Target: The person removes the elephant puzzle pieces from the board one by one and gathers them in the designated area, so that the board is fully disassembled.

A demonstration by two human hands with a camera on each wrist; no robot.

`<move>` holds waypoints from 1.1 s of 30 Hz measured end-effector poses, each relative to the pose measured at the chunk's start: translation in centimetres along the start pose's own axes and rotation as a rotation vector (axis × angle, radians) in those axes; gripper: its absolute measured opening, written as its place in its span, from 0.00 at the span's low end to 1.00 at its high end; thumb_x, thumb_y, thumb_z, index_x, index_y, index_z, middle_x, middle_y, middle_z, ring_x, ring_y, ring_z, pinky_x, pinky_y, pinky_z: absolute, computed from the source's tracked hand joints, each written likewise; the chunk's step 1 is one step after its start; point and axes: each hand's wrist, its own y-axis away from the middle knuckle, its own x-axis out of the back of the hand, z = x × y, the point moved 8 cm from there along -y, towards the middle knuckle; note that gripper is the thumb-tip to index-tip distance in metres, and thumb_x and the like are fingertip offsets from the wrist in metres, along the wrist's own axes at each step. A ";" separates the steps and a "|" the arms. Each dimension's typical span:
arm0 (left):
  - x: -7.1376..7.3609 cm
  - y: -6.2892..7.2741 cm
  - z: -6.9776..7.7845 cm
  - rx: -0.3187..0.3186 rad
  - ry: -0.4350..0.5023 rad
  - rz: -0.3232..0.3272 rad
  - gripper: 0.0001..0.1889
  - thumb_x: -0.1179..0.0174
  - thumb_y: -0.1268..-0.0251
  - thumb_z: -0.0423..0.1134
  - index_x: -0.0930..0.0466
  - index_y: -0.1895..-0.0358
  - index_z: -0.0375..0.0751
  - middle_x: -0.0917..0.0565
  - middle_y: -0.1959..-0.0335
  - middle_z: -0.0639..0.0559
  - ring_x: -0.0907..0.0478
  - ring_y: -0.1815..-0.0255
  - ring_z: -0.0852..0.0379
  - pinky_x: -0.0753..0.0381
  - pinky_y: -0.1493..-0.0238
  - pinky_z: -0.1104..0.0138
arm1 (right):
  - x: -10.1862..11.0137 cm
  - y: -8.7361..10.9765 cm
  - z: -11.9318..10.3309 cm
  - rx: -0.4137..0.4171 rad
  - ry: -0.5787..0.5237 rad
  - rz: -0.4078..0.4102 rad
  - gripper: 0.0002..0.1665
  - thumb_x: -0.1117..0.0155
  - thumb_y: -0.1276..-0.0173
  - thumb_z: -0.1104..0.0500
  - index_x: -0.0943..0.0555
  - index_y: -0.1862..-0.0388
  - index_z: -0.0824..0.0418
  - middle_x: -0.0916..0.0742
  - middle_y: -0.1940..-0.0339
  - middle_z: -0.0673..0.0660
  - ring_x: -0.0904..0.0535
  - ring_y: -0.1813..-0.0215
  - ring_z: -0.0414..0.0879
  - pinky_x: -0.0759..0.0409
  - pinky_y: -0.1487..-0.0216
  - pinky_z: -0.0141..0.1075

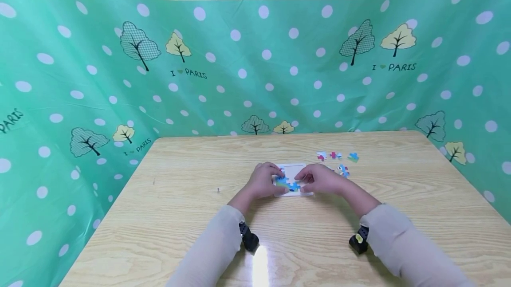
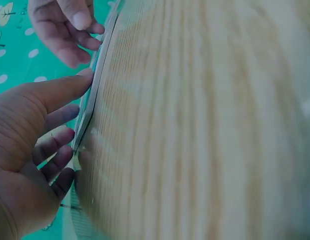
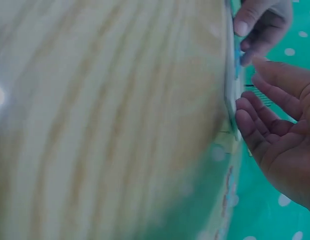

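A white puzzle tray (image 1: 296, 168) lies on the table, with joined blue and green jigsaw pieces (image 1: 293, 186) in its lower part. My left hand (image 1: 264, 181) is at the tray's left side, the thumb resting on its near part and the fingers loosely bent in the left wrist view. On the opposite side, my right hand (image 1: 319, 179) rests with its fingertips at the tray's right edge. Nothing shows between its thumb (image 3: 280, 75) and fingers in the right wrist view. The hands cover parts of the tray.
Loose puzzle pieces lie behind the right hand: a pink and white one (image 1: 321, 156), a red one (image 1: 334, 155), a blue and green one (image 1: 353, 157) and one with an eye (image 1: 343, 171). A dotted green cloth (image 1: 279, 69) hangs behind the wooden table (image 1: 179, 225).
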 end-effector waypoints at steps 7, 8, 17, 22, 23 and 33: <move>0.2 0.1 0.9 -0.046 -0.022 -0.038 0.22 0.23 0.51 0.46 0.13 0.52 0.45 0.21 0.46 0.52 0.29 0.41 0.51 0.33 0.35 0.59 | -0.8 -0.4 0.5 -0.024 0.015 -0.004 0.19 0.27 0.42 0.65 0.17 0.50 0.65 0.19 0.59 0.54 0.26 0.57 0.47 0.24 0.54 0.39; 0.1 0.0 1.1 -0.058 -0.037 -0.047 0.22 0.24 0.51 0.46 0.13 0.51 0.44 0.21 0.46 0.51 0.28 0.41 0.51 0.32 0.36 0.59 | -0.8 -0.4 0.5 -0.023 0.024 -0.002 0.19 0.27 0.42 0.65 0.16 0.50 0.65 0.19 0.59 0.54 0.26 0.57 0.47 0.24 0.55 0.39; -0.1 0.2 1.7 -0.110 -0.114 -0.073 0.23 0.25 0.49 0.46 0.14 0.50 0.41 0.17 0.45 0.50 0.25 0.40 0.51 0.33 0.35 0.60 | -0.9 -0.5 0.7 -0.017 0.061 0.019 0.17 0.27 0.42 0.65 0.15 0.53 0.63 0.20 0.60 0.52 0.26 0.57 0.46 0.25 0.55 0.38; -0.3 0.5 1.6 -0.114 -0.119 -0.103 0.22 0.27 0.45 0.47 0.15 0.48 0.42 0.19 0.42 0.51 0.28 0.38 0.51 0.35 0.34 0.60 | -0.9 -0.6 0.7 -0.018 0.073 0.016 0.16 0.27 0.42 0.65 0.15 0.54 0.62 0.20 0.60 0.52 0.27 0.57 0.46 0.26 0.55 0.38; -0.3 0.5 1.6 -0.117 -0.116 -0.106 0.21 0.28 0.44 0.47 0.15 0.48 0.42 0.20 0.42 0.51 0.29 0.38 0.51 0.35 0.34 0.60 | -0.9 -0.6 0.7 -0.021 0.075 0.015 0.16 0.27 0.42 0.65 0.15 0.54 0.62 0.20 0.60 0.52 0.27 0.58 0.46 0.26 0.55 0.38; -0.6 0.4 1.2 -0.145 -0.067 -0.129 0.17 0.33 0.37 0.40 0.17 0.46 0.41 0.22 0.40 0.50 0.31 0.38 0.51 0.34 0.35 0.60 | -1.0 -0.6 0.8 -0.049 0.074 0.018 0.17 0.26 0.43 0.63 0.16 0.53 0.61 0.19 0.60 0.51 0.26 0.57 0.46 0.25 0.53 0.39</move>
